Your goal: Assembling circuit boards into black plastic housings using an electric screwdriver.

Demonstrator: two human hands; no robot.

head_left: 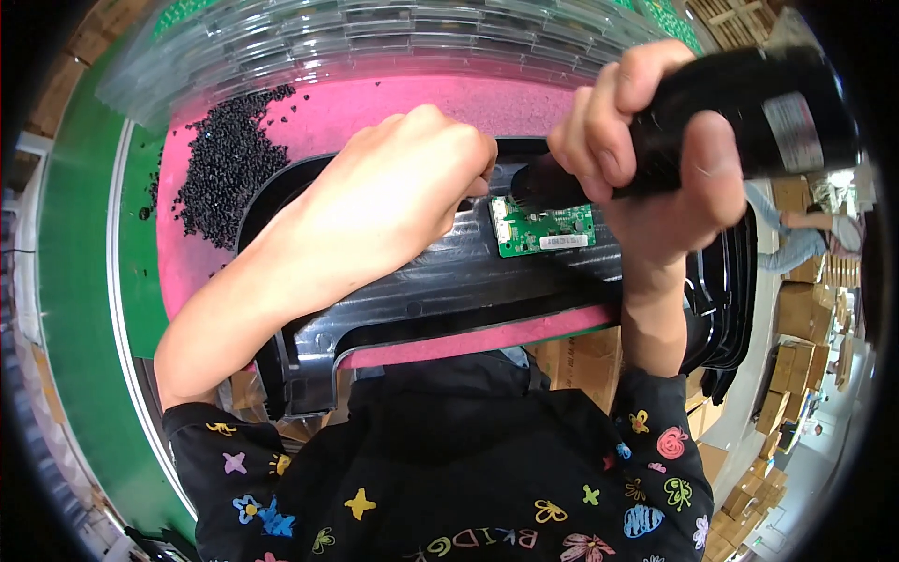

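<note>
Green rectangular circuit board (510, 239), long axis crosswise in black moulded-plastic housing (412, 290), just right of left hand (403, 183) (curled, contents unclear); right hand (660, 225) clamped round black cylindrical handheld tool (749, 98).

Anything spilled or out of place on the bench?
Black bits, left: piled loose on the pink mat, with strays past its edge on the green surface. Uncontained scatter looks spilled, though possibly just a working pile.
</note>
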